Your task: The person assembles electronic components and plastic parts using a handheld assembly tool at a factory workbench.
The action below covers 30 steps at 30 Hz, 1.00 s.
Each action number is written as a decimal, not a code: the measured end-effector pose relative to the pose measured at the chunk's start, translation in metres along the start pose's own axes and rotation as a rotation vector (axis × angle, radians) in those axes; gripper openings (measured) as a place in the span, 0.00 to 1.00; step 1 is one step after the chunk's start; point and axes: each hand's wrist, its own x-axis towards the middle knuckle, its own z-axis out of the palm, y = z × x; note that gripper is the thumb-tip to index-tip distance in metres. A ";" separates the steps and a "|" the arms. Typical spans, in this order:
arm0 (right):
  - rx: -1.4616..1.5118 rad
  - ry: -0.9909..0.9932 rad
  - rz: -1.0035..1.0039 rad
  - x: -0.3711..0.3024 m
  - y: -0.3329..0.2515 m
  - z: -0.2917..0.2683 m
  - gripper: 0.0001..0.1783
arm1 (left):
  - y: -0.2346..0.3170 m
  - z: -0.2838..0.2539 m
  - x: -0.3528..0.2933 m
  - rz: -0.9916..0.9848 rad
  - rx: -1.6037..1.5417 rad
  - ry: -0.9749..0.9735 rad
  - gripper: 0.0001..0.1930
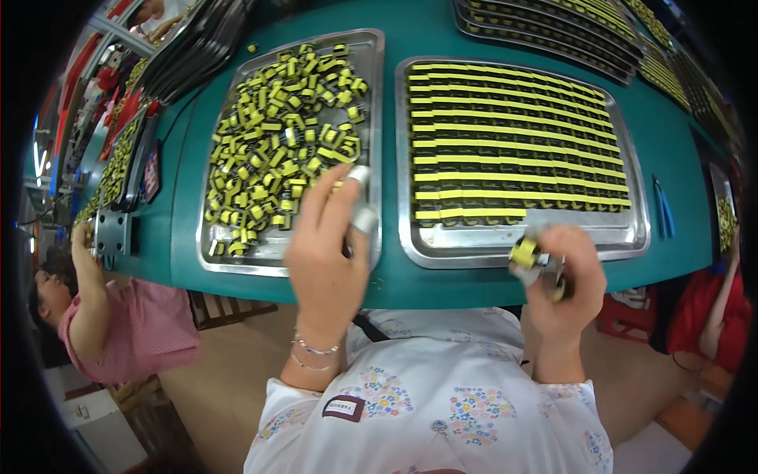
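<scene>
My left hand (325, 245) reaches over the right edge of a heap of loose small transformers (272, 130), black with yellow tape, in a metal tray (369, 71). Its fingers are stretched out, the thumb apart from them; white finger covers sit on two tips. Some fingertips touch the heap or hover just over it; I cannot tell which. My right hand (572, 272), smeared by motion, is closed around a few small transformers (524, 253) at the front edge of a second tray (403, 158). There, transformers (513, 134) stand in tight rows, the nearest row filled only on its left part.
Stacked trays of transformers (553, 31) stand at the far right, and dark empty trays (193, 55) lean at the far left. Blue-handled pliers (663, 209) lie right of the second tray on the green table (410, 296). A person in pink (134, 316) sits left, another in red (707, 316) right.
</scene>
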 end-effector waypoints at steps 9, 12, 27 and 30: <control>-0.319 -0.167 0.219 0.008 0.024 -0.026 0.21 | -0.021 -0.001 0.003 -0.033 0.328 -0.132 0.21; -0.361 -0.213 0.220 0.011 0.030 -0.018 0.20 | -0.023 0.000 0.005 -0.037 0.300 -0.127 0.18; 0.088 -0.208 0.224 0.018 0.011 -0.010 0.12 | 0.001 0.003 -0.007 -0.426 -1.452 -0.201 0.22; 0.100 -0.326 0.181 0.019 0.001 0.004 0.15 | 0.008 0.007 -0.008 -0.469 -1.506 -0.275 0.21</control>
